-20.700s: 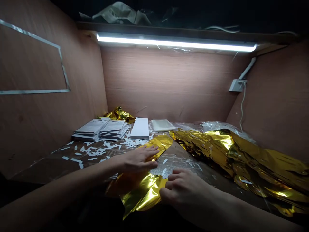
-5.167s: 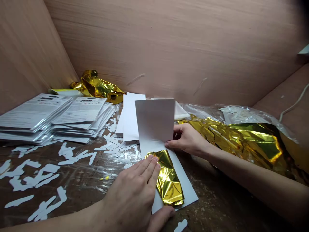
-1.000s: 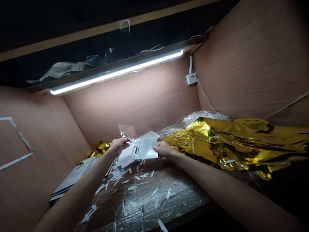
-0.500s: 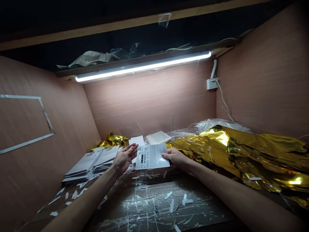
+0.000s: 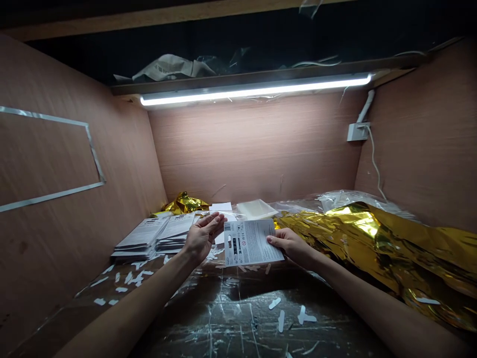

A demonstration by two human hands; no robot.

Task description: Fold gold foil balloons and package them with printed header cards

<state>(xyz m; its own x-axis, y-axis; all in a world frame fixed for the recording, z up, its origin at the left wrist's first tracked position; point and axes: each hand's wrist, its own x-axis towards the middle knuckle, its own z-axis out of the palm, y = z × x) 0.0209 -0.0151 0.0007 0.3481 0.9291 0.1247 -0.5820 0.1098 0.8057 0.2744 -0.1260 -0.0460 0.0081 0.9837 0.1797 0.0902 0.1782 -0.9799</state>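
Observation:
My right hand grips the right edge of a printed packaging card, thumb on top. The card is white and grey, with small text, symbols, a barcode and a hanging slot near its left edge. It is held above the table, tilted towards me. At its upper left corner is my left hand, with thumb and fingertips drawn together. Whatever they pinch, if anything, is too small to make out. Left of that hand lie stacks of similar printed cards.
Gold foil sheets cover the right side, with another gold piece at the back left. A shallow cream tray and white paper lie behind the hands. White cut-out scraps litter the film-covered table. Wooden walls enclose it.
The view has shifted, so the scene sits differently in the picture. My left fingers have drawn closer together by the card's corner. My right hand keeps its grip on the card.

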